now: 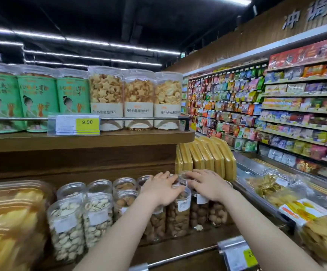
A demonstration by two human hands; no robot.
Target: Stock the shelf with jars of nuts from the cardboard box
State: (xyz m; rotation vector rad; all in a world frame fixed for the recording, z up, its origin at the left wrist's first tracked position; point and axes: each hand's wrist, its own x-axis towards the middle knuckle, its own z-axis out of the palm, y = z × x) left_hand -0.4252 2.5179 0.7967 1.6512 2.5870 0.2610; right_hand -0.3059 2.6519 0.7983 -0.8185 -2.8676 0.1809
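Left hand: the left hand (161, 189) lies palm down, fingers spread, over the lids of the clear jars of nuts (178, 214) on the lower shelf (178, 249); whether it grips one I cannot tell
Right hand: the right hand (205, 184) lies palm down just right of the left one, fingers spread over the neighbouring lids; its grip cannot be told either
Jars under the hands: brown nuts, white labels, standing upright in close rows; the front jar sits between the two wrists
Left of the left hand: pistachio jars (67, 227), pale shells, upright, touching one another
Far left of the hands: tubs of yellow snacks (12, 222), blurred
Beyond the right hand: flat yellow packs (207, 155) standing on edge, leaning
Right of the right hand: bagged golden snacks (299, 210) on a metal counter
Above the hands: upper shelf (88, 137) with biscuit jars (135, 98), green tins (35, 98) and a yellow price tag (87, 122) reading 9.90 on the rail
Below the right forearm: a second yellow tag (249, 255), partly cut off
Far right: aisle shelving (295, 114) packed with coloured packets
Cardboard box: not in view
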